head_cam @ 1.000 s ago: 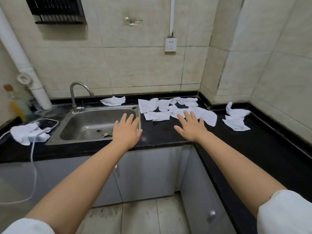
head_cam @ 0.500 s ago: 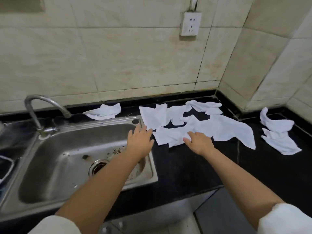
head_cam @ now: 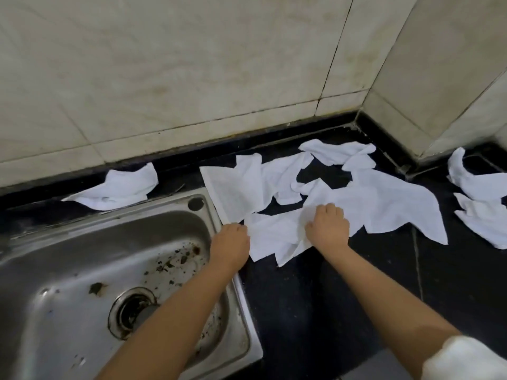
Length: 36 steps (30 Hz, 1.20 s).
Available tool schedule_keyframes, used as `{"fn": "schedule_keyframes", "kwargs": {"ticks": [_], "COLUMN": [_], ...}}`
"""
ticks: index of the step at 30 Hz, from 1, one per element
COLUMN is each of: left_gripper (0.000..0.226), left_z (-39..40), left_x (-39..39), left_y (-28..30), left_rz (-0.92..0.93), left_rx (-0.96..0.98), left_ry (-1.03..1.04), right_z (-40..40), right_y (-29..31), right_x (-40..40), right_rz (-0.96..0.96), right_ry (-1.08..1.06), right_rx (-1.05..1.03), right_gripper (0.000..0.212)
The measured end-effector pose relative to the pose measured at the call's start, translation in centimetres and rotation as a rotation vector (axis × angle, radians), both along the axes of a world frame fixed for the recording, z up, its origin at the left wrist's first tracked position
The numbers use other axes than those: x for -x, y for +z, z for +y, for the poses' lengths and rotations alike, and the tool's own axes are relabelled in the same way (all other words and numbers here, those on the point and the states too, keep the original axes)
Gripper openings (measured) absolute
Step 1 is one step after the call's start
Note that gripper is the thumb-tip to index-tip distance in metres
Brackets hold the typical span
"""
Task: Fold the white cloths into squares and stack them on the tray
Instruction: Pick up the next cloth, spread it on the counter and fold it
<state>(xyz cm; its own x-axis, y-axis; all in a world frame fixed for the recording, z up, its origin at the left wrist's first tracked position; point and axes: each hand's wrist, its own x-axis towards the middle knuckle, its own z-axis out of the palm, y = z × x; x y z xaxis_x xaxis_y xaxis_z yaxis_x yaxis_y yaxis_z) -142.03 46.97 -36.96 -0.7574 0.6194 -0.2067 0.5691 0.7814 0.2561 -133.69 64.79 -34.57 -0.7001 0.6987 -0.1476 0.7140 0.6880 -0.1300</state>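
Several white cloths lie crumpled on the black counter [head_cam: 315,297]. The nearest cloth [head_cam: 274,237] lies just right of the sink rim. My left hand [head_cam: 230,244] has its fingers curled at that cloth's left edge. With curled fingers, my right hand [head_cam: 327,227] bunches its right part. A flatter cloth [head_cam: 236,193] lies behind it, a large cloth [head_cam: 389,207] to the right, and more cloths [head_cam: 337,153] near the wall. No tray is in view.
A steel sink [head_cam: 82,270] with debris and a drain fills the lower left. One cloth [head_cam: 118,187] lies behind the sink by the tiled wall. Two more cloths [head_cam: 482,198] lie at the far right near the corner.
The view has moved closer and lower over the counter. Both hands went from flat and spread to curled on the nearest cloth, the left one reaching its left edge.
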Motion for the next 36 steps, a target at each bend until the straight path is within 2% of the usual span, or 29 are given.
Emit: {"fn": "schedule_keyframes", "kwargs": {"ticks": [4,7,11,13,16,22,24,26,28,31,33,36], "left_gripper": [0.034,0.033,0.027,0.025,0.026,0.020,0.013,0.021,0.028,0.026,0.023,0.024], "left_z": [1.4,1.8,1.8,1.6,1.2,1.5,2.2,3.5,5.5,9.8,13.3,19.2], "left_x": [1.4,2.0,2.5,2.6,2.6,0.9,0.1,-0.9,-2.1,-4.3,-6.3,-10.4], "left_y": [-1.3,-1.9,-1.3,-0.3,1.8,5.9,7.2,8.6,10.3,13.1,14.8,16.8], "left_rz": [-0.033,-0.053,-0.161,-0.219,-0.284,-0.192,-0.213,-0.278,-0.311,-0.248,-0.173,-0.045], "left_rx": [0.073,0.090,-0.053,-0.118,-0.153,-0.158,-0.170,-0.238,-0.315,-0.395,-0.445,-0.550], "left_ry": [0.042,0.031,0.090,0.114,0.102,-0.068,-0.099,-0.104,-0.126,-0.263,-0.368,-0.507], "right_z": [2.8,4.3,5.1,5.1,4.9,4.0,3.8,4.1,5.0,7.5,9.5,12.6], "right_y": [-0.9,-1.4,-0.7,0.3,2.5,6.1,7.1,8.3,9.9,12.8,14.8,17.4], "right_x": [2.2,2.9,3.3,3.0,2.0,-1.7,-3.4,-5.5,-7.9,-12.8,-17.0,-24.0], "right_rz": [0.014,0.085,0.158,0.099,0.026,-0.010,-0.010,0.014,0.067,0.216,0.329,0.350], "right_ry": [-0.143,-0.144,-0.129,-0.074,0.047,0.129,0.142,0.119,0.044,-0.119,-0.209,-0.345], "right_rx": [0.184,0.275,0.446,0.528,0.582,0.449,0.419,0.449,0.503,0.474,0.352,0.048], "right_gripper": [0.037,0.037,0.049,0.056,0.052,0.014,0.021,0.029,0.030,0.036,0.030,0.019]}}
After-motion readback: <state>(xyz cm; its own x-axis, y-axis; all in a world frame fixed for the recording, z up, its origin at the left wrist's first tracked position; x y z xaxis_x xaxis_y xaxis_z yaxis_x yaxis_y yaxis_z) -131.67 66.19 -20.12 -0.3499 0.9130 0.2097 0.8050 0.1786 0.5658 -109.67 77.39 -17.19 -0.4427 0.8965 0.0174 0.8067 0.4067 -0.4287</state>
